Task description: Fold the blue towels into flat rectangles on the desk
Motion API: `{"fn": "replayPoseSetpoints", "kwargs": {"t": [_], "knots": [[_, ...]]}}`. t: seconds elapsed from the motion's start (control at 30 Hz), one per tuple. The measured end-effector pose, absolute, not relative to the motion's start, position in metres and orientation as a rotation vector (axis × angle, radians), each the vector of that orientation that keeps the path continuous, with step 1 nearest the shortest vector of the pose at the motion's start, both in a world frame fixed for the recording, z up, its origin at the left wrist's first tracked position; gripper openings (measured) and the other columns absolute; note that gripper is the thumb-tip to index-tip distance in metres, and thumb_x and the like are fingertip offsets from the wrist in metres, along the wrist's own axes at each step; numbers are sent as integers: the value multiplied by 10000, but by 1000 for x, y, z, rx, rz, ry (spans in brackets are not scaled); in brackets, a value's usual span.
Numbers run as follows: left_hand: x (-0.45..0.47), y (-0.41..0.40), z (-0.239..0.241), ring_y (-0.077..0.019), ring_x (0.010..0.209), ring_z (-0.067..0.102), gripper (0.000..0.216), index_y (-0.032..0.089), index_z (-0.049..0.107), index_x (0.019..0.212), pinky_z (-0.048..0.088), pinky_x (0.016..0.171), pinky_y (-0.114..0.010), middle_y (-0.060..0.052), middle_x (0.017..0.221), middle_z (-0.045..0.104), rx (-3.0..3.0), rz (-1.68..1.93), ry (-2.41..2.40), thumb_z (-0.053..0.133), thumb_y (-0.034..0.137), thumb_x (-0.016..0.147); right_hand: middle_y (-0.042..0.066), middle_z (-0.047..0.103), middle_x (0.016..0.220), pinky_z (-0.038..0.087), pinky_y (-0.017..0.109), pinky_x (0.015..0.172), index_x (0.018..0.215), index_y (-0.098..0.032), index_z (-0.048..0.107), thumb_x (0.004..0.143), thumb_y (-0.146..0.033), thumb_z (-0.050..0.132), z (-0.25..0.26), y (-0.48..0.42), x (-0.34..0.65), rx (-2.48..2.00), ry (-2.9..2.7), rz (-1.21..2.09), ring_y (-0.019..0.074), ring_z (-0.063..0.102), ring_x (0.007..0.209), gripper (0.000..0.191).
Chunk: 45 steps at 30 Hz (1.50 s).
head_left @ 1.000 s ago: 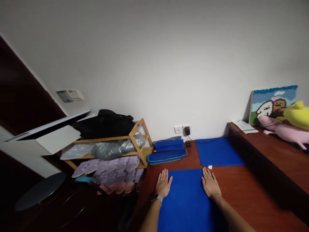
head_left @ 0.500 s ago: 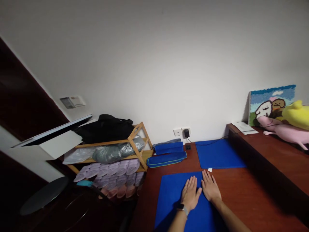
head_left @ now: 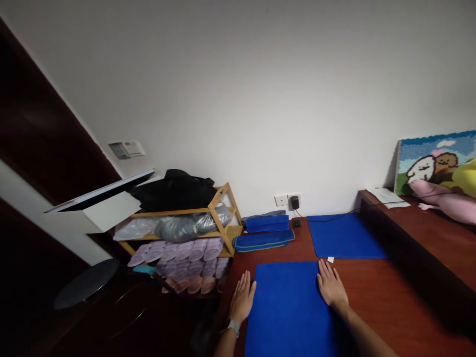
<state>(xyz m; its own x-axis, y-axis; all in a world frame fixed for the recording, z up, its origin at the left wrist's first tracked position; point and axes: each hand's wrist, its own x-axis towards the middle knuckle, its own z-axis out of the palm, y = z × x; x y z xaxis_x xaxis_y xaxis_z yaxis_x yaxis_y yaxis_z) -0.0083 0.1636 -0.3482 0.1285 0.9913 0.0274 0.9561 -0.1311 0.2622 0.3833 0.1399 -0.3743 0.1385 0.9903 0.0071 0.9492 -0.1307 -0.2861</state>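
A blue cloth point(head_left: 288, 307) lies spread flat on the reddish-brown wooden table point(head_left: 386, 292), its near end running out of view. At the cloth's left edge is my left hand point(head_left: 242, 300), fingers stretched and pointing away from me, a watch band on the wrist. My right hand point(head_left: 331, 286) rests flat over the cloth's right edge, its fingertips near the far right corner. Neither hand grips anything. Just beyond my right fingertips, a small white tag point(head_left: 330, 259) sticks out from a second flat blue cloth point(head_left: 345, 238).
Folded blue cloths point(head_left: 264, 240) lie at the table's back left. A black adapter point(head_left: 295, 202) is plugged into the wall, its cable crossing the second cloth. Left stands a wooden rack point(head_left: 219, 213) with slippers point(head_left: 193, 249). A raised ledge point(head_left: 427, 223) with a pink plush toy point(head_left: 446, 198) borders the right.
My left hand has moved left from the middle of the cloth to its left edge. My right hand stays at the right edge. The view has shifted slightly.
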Motion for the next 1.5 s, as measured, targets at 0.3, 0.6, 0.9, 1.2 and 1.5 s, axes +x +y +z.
{"fn": "replayPoseSetpoints", "kwargs": {"t": [0.3, 0.6, 0.9, 1.2, 1.5], "knots": [[4, 100, -352, -240, 1568, 271, 652, 242, 220, 1659, 301, 1286, -489, -37, 1703, 287, 2338, 374, 1829, 230, 535, 1076, 52, 202, 1727, 123, 470, 1299, 1649, -124, 197, 1037, -449, 114, -365, 135, 384, -2192, -1887, 376, 226, 132, 1599, 698], [7, 110, -350, -239, 1559, 298, 674, 204, 275, 1645, 303, 1283, -472, -70, 1688, 327, 2364, 367, 1839, 232, 554, 1071, 39, 223, 1717, 140, 446, 1300, 1646, -131, 211, 1043, -442, 120, -363, 77, 370, -2238, -1863, 378, 221, 158, 1592, 685], [37, 116, -348, -217, 1565, 280, 634, 198, 293, 1640, 294, 1291, -443, -54, 1697, 327, 2378, 499, 1768, 202, 479, 1079, 53, 223, 1708, 140, 483, 1301, 1635, -115, 254, 1036, -404, 155, -364, 77, 364, -2200, -1859, 317, 244, 174, 1589, 672], [250, 105, -348, -237, 1591, 193, 646, 195, 179, 1659, 247, 1314, -492, -49, 1716, 213, 2526, 349, 1310, 132, 472, 1078, 40, 203, 1714, 123, 493, 1295, 1625, -195, 310, 996, -325, 298, -367, 75, 369, -2189, -1962, 287, 262, 138, 1595, 642], [122, 112, -349, -242, 1588, 208, 725, 182, 227, 1654, 242, 1308, -478, -67, 1713, 243, 2529, 237, 1571, 173, 596, 1061, 46, 241, 1707, 128, 472, 1302, 1636, -138, 254, 1033, -408, 171, -362, 74, 366, -2199, -1850, 321, 240, 171, 1591, 666]]}}
